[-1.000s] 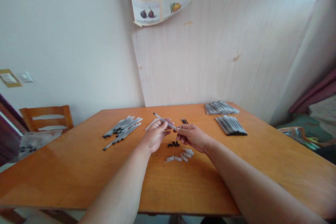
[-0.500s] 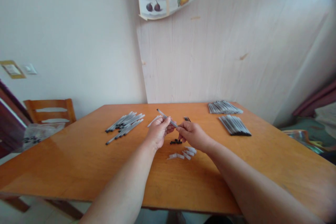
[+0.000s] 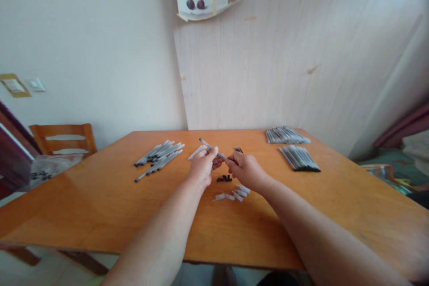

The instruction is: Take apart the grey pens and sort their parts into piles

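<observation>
Above the middle of the table, a slim grey pen (image 3: 205, 144) with a black far tip slants down to the right. My left hand (image 3: 201, 169) is closed around its barrel. Pinched at the pen's near end is my right hand (image 3: 247, 170); its fingers hide that end and any small part there. Below the hands lie several small black plugs (image 3: 224, 178), and nearer me several clear pen caps (image 3: 237, 195). Behind my left hand are thin white sticks (image 3: 197, 152), partly covered. Some dark-tipped slim pieces (image 3: 238, 149) show just beyond my right hand.
A loose pile of grey pens (image 3: 162, 155) lies left on the wooden table (image 3: 134, 219). At right are a row of black-ended pens (image 3: 300, 159) and a further pen bundle (image 3: 286, 135). A chair (image 3: 62, 136) with a clear bag (image 3: 50, 170) stands at far left.
My right fingers have closed a little further round the pen's near end. The pen and my left hand stay nearly in place; the view has tilted slightly.
</observation>
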Demonstrator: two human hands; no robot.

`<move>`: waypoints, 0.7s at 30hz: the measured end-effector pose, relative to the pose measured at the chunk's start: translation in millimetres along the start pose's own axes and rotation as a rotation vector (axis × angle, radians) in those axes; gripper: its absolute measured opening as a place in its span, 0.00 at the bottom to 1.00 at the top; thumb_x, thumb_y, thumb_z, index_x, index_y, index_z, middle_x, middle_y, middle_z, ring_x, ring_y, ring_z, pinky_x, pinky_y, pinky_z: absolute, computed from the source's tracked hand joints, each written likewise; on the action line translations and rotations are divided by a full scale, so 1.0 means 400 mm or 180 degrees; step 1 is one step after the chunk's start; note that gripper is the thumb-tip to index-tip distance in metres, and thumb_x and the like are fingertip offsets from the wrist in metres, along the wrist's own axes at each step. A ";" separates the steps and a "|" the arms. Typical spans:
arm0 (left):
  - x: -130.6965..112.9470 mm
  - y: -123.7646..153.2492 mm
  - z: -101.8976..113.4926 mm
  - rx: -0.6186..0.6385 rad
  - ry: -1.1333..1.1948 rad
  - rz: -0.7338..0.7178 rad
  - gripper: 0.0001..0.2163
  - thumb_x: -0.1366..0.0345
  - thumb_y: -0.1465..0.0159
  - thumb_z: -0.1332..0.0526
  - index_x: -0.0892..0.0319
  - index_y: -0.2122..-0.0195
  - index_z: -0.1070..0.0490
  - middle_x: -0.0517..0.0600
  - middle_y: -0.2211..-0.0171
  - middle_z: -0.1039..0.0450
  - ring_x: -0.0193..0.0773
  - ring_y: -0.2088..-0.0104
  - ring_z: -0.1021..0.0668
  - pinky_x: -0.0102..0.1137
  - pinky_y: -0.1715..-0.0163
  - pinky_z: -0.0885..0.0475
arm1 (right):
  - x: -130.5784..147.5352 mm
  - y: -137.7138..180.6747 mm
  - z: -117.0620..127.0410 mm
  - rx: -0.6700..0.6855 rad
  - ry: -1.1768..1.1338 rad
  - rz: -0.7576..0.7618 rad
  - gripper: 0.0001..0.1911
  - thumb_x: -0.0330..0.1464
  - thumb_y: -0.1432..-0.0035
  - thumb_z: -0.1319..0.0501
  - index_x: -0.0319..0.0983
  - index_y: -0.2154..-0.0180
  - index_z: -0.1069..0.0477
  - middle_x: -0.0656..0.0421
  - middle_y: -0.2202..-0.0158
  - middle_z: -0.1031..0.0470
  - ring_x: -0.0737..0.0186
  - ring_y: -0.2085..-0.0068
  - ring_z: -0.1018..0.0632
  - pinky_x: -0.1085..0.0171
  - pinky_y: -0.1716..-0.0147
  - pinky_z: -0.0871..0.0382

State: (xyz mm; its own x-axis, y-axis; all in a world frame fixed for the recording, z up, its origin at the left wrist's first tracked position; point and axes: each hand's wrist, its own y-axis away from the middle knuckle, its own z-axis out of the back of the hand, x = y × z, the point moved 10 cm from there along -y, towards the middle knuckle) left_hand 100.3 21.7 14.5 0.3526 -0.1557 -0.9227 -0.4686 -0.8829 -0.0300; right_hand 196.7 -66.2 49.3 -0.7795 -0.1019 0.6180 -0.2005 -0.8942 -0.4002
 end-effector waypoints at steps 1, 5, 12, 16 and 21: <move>0.000 0.001 0.000 -0.0019 -0.0001 0.0012 0.13 0.58 0.46 0.32 0.61 0.69 0.31 0.48 0.75 0.25 0.31 0.77 0.24 0.27 0.71 0.31 | 0.002 0.000 0.001 -0.0006 0.0041 0.0012 0.12 0.36 0.38 0.47 0.38 0.71 0.32 0.60 0.76 0.26 0.68 0.77 0.29 0.69 0.76 0.43; -0.001 0.004 0.002 -0.0067 -0.0016 0.0028 0.13 0.58 0.46 0.32 0.61 0.69 0.32 0.48 0.76 0.25 0.30 0.77 0.25 0.26 0.72 0.32 | 0.012 0.001 0.004 -0.0035 0.0157 0.0093 0.12 0.36 0.38 0.47 0.38 0.71 0.32 0.59 0.76 0.27 0.68 0.76 0.29 0.69 0.76 0.44; 0.011 -0.003 0.010 -0.0143 -0.0034 0.0073 0.13 0.57 0.46 0.32 0.61 0.67 0.30 0.48 0.77 0.25 0.31 0.77 0.24 0.27 0.72 0.32 | 0.022 0.004 0.006 -0.0036 0.0413 0.0134 0.12 0.35 0.38 0.47 0.38 0.71 0.32 0.59 0.76 0.27 0.67 0.75 0.29 0.69 0.76 0.46; 0.012 -0.003 0.015 -0.0246 -0.0023 0.0071 0.13 0.57 0.47 0.32 0.60 0.68 0.31 0.47 0.77 0.26 0.30 0.78 0.25 0.26 0.74 0.32 | 0.032 0.004 0.009 -0.0101 0.0747 0.0190 0.12 0.36 0.37 0.48 0.39 0.70 0.33 0.58 0.76 0.28 0.66 0.75 0.30 0.68 0.76 0.47; 0.001 0.000 0.015 -0.0302 0.0050 0.0019 0.12 0.59 0.46 0.32 0.61 0.69 0.31 0.47 0.77 0.26 0.30 0.78 0.25 0.26 0.74 0.32 | 0.037 0.003 0.011 -0.0184 0.0920 0.0217 0.12 0.36 0.36 0.48 0.39 0.69 0.33 0.56 0.75 0.27 0.64 0.73 0.29 0.66 0.75 0.47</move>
State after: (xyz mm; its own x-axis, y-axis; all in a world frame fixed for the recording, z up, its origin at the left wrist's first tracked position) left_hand 95.5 24.5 11.9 0.3632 -0.1673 -0.9166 -0.3921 -0.9198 0.0126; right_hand 187.5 -70.6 61.0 -0.9273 -0.0251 0.3735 -0.1689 -0.8624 -0.4773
